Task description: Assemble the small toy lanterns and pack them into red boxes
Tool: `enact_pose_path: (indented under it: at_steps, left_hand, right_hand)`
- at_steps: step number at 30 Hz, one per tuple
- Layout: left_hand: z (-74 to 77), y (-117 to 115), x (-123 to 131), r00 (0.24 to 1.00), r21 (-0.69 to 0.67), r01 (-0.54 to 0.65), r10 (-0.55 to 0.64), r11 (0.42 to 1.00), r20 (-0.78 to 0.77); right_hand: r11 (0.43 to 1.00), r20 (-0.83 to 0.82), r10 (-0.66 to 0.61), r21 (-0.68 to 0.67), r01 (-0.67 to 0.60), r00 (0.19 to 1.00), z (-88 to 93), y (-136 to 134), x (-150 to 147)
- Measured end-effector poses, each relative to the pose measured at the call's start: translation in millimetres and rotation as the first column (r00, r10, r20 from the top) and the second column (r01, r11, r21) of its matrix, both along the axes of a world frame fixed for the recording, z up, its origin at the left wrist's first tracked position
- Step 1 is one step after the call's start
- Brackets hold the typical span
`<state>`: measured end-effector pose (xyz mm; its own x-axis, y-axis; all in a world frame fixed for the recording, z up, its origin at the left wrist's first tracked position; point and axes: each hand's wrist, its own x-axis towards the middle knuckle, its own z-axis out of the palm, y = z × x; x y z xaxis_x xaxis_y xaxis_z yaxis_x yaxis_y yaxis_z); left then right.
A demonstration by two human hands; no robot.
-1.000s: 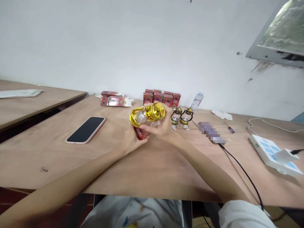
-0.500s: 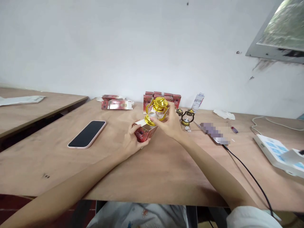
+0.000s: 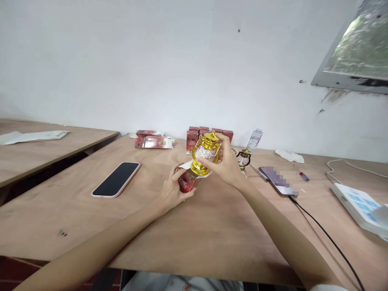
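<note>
A small gold lantern (image 3: 206, 152) with a clear globe stands upright over the open top of a red box (image 3: 188, 180). My right hand (image 3: 226, 165) grips the lantern around its body. My left hand (image 3: 171, 190) holds the red box on the wooden table (image 3: 197, 226), fingers wrapped round its side. The box's white flaps stick out beneath the lantern's base.
A phone with a pink case (image 3: 116, 179) lies to the left. Several red boxes (image 3: 209, 136) stand by the wall, another lies flat (image 3: 154, 142). A dark lantern (image 3: 244, 158), a bottle (image 3: 254, 139), a second phone with cable (image 3: 279, 180) and a white power strip (image 3: 357, 204) sit to the right.
The lantern turned from lying sideways in my hands to upright, and my right hand brought it down onto the opening of the red box held by my left hand.
</note>
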<state>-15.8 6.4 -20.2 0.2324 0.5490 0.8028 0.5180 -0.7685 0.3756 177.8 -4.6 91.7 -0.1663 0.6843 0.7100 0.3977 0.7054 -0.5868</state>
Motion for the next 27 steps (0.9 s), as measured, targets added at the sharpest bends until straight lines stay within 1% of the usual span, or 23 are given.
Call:
enact_pose_path:
  at_steps: [3,7,10,13,15,17,19,23,27]
  left_hand:
    - [-0.7,-0.6,-1.7,0.998,-0.066,-0.061,0.06,0.996,-0.02]
    - [-2.5,0.7,-3.7,0.994,-0.073,-0.11,0.11,0.991,-0.011]
    - [-3.8,-0.8,-2.8,0.997,-0.085,-0.082,0.081,0.993,-0.015]
    - [-3.3,-7.9,1.5,0.998,-0.139,-0.037,0.031,0.99,-0.045]
    - [-1.5,-14.1,5.1,0.997,-0.214,-0.059,0.046,0.975,-0.066]
    - [0.7,-18.5,7.4,0.993,-0.286,-0.104,0.085,0.953,-0.081]
    - [2.0,-19.9,8.0,0.99,-0.32,-0.131,0.107,0.938,-0.09]
    - [0.5,-16.7,5.9,0.99,-0.287,-0.127,0.104,0.949,-0.092]
    - [-3.2,-14.5,4.4,0.993,-0.239,-0.094,0.075,0.967,-0.086]
  right_hand:
    - [0.998,0.016,0.043,0.033,-0.044,0.999,3.7,-1.6,3.3]
    - [0.997,0.045,0.064,0.036,-0.066,0.997,6.1,-3.5,3.4]
    - [0.997,0.028,0.08,-0.004,-0.08,0.996,6.1,-4.6,0.6]
    - [0.996,-0.023,0.076,-0.039,-0.077,0.997,6.1,-6.9,-3.2]
    - [0.997,-0.025,0.051,-0.057,-0.053,0.998,5.6,-9.7,-7.0]
    - [0.997,0.014,0.026,-0.079,-0.025,1.0,3.8,-12.7,-12.0]
    - [0.996,0.058,-0.002,-0.087,0.007,0.998,0.5,-15.0,-17.6]
    - [0.993,0.108,-0.066,-0.089,0.076,0.992,-3.3,-18.5,-24.6]
    - [0.978,0.241,-0.154,-0.1,0.183,0.958,5.2,-28.4,-24.5]
